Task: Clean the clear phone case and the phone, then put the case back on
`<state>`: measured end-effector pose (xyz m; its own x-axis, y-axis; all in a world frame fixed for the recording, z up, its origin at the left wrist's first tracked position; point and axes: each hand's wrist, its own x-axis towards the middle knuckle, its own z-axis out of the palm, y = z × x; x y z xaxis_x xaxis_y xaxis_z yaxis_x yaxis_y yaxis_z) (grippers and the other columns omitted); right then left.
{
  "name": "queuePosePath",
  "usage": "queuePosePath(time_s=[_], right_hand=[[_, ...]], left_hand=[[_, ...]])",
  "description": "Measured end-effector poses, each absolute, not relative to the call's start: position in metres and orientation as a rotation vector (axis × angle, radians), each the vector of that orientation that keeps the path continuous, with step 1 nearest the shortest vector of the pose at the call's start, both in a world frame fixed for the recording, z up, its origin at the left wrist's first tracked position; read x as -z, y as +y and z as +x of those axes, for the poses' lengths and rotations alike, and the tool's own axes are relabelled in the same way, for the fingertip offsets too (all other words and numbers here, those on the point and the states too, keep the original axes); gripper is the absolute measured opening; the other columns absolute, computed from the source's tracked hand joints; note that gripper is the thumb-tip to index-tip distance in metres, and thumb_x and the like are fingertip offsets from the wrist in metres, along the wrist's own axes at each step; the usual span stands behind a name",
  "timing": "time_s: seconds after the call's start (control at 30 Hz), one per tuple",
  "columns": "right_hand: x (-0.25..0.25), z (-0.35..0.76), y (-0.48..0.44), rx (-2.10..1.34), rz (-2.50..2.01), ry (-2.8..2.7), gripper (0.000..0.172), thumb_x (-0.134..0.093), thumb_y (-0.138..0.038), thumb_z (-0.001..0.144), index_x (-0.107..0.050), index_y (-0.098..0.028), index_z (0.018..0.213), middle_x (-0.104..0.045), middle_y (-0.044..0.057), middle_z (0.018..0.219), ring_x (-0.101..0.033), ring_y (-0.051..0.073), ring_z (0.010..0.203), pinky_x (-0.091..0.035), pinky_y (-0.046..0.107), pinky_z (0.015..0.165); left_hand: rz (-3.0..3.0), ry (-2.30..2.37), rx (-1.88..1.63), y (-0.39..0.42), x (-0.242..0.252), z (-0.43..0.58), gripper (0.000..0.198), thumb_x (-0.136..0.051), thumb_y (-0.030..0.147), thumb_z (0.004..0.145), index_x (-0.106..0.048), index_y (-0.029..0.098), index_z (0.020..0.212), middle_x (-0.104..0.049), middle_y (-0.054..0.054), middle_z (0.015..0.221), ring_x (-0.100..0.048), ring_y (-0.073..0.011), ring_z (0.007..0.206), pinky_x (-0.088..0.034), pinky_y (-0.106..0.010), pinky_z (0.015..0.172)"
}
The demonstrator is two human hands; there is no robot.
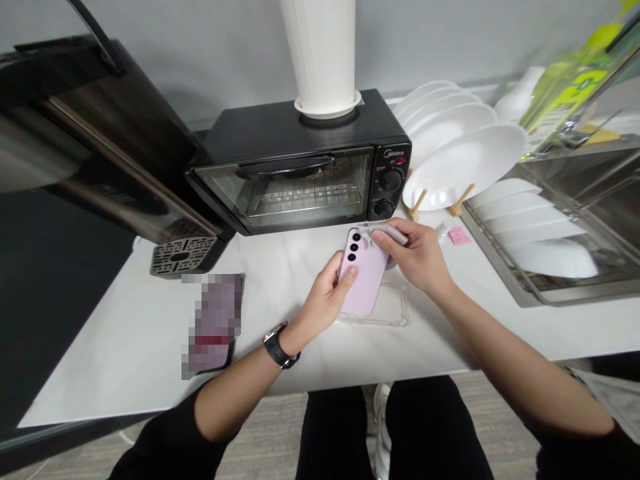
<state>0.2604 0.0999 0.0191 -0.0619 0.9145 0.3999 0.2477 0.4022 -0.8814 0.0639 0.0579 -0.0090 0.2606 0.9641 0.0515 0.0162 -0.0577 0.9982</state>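
Observation:
My left hand (331, 291) grips a lilac smartphone (369, 272) by its lower left side, thumb laid over its back. The phone's back faces up, with three dark camera lenses in a row at its top left. A folded pale grey cloth (394, 233) is pinched in my right hand (419, 252), pressed against the upper right part of the phone's back. Some of the cloth is hidden behind my fingers. Under the phone, a clear phone case (399, 308) lies on the white counter (285, 267), partly covered.
Behind stands a black toaster oven (300, 140) with a white pot (327, 60) on top. Left are a second phone (216, 320), its screen pixelated, and a drip tray (183, 256). To the right are racked white plates (470, 163), a pink note (459, 235) and a sink (545, 290) holding bowls.

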Motion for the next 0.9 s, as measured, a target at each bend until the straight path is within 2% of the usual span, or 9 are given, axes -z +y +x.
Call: queuePosePath(time_s=[0.03,0.1,0.17,0.23,0.3,0.47,0.67,0.8,0.9], right_hand=[[-0.017,0.26,0.1,-0.671,-1.077,-1.593,0.027,-0.067,-0.04,0.098,-0.081,-0.018,0.101,-0.079,0.004,0.085,-0.075,0.02,0.078,-0.061,0.031,0.068],[-0.012,0.257,0.098,-0.472,-1.001,-1.725,0.029,-0.057,-0.031,0.104,-0.078,-0.022,0.12,-0.081,0.006,0.111,-0.077,0.024,0.102,-0.063,0.039,0.089],[-0.009,0.253,0.096,-0.298,-0.85,-1.963,0.04,-0.05,-0.022,0.105,-0.065,-0.026,0.142,-0.069,0.005,0.141,-0.062,0.026,0.136,-0.051,0.049,0.115],[-0.006,0.246,0.094,-0.195,-0.742,-2.206,0.048,-0.049,-0.022,0.106,-0.051,-0.025,0.154,-0.057,0.006,0.155,-0.043,0.026,0.153,-0.034,0.058,0.127],[-0.004,0.24,0.09,-0.152,-0.668,-2.381,0.054,-0.052,-0.03,0.107,-0.043,-0.02,0.159,-0.051,0.009,0.159,-0.037,0.027,0.156,-0.027,0.06,0.129],[-0.003,0.241,0.089,-0.145,-0.507,-2.583,0.05,-0.052,-0.036,0.107,-0.048,-0.021,0.155,-0.057,0.007,0.154,-0.049,0.02,0.149,-0.034,0.049,0.128],[-0.001,0.247,0.092,-0.014,-0.755,-2.475,0.071,-0.047,-0.057,0.105,-0.042,-0.01,0.158,-0.046,0.017,0.161,-0.038,0.033,0.154,-0.035,0.06,0.126],[0.008,0.236,0.082,-0.079,-0.431,-2.572,0.072,-0.048,-0.063,0.103,-0.052,-0.01,0.152,-0.059,0.015,0.151,-0.051,0.025,0.147,-0.042,0.046,0.123],[0.01,0.243,0.087,-0.089,-0.406,-2.536,0.066,-0.05,-0.06,0.104,-0.053,-0.015,0.152,-0.064,0.012,0.147,-0.054,0.024,0.144,-0.044,0.047,0.122]], left_hand=[[1.334,0.975,-1.009,0.058,0.009,0.064,0.038,-0.061,0.054,0.099,-0.067,0.022,0.118,-0.071,-0.004,0.099,-0.063,-0.0179,0.083,-0.05,-0.026,0.07],[1.212,0.925,-0.97,0.06,0.011,0.065,0.044,-0.062,0.056,0.098,-0.066,0.023,0.127,-0.074,-0.005,0.105,-0.067,-0.0197,0.087,-0.053,-0.028,0.074],[1.086,0.898,-1.016,0.062,0.012,0.066,0.05,-0.063,0.058,0.097,-0.066,0.024,0.133,-0.075,-0.006,0.113,-0.07,-0.0224,0.098,-0.056,-0.031,0.082],[0.959,0.915,-1.124,0.065,0.011,0.066,0.052,-0.065,0.059,0.095,-0.067,0.023,0.132,-0.075,-0.007,0.12,-0.07,-0.0253,0.11,-0.056,-0.034,0.092],[0.826,0.934,-1.193,0.07,0.008,0.065,0.054,-0.061,0.061,0.097,-0.069,0.02,0.13,-0.075,-0.01,0.123,-0.069,-0.0274,0.118,-0.056,-0.037,0.098],[0.698,0.915,-1.235,0.077,0.001,0.061,0.065,-0.04,0.068,0.103,-0.067,0.016,0.131,-0.075,-0.014,0.125,-0.07,-0.0278,0.119,-0.057,-0.038,0.099],[0.714,0.936,-1.111,0.071,0.005,0.063,0.068,-0.037,0.071,0.102,-0.068,0.02,0.132,-0.077,-0.011,0.121,-0.072,-0.0284,0.114,-0.059,-0.038,0.096],[0.57,0.974,-1.14,0.072,0.002,0.062,0.079,-0.03,0.075,0.101,-0.068,0.013,0.13,-0.079,-0.015,0.113,-0.075,-0.0275,0.105,-0.06,-0.038,0.092],[0.567,0.905,-1.135,0.074,0.0,0.061,0.082,-0.019,0.07,0.104,-0.068,0.011,0.131,-0.079,-0.016,0.109,-0.076,-0.0277,0.102,-0.06,-0.038,0.09]])
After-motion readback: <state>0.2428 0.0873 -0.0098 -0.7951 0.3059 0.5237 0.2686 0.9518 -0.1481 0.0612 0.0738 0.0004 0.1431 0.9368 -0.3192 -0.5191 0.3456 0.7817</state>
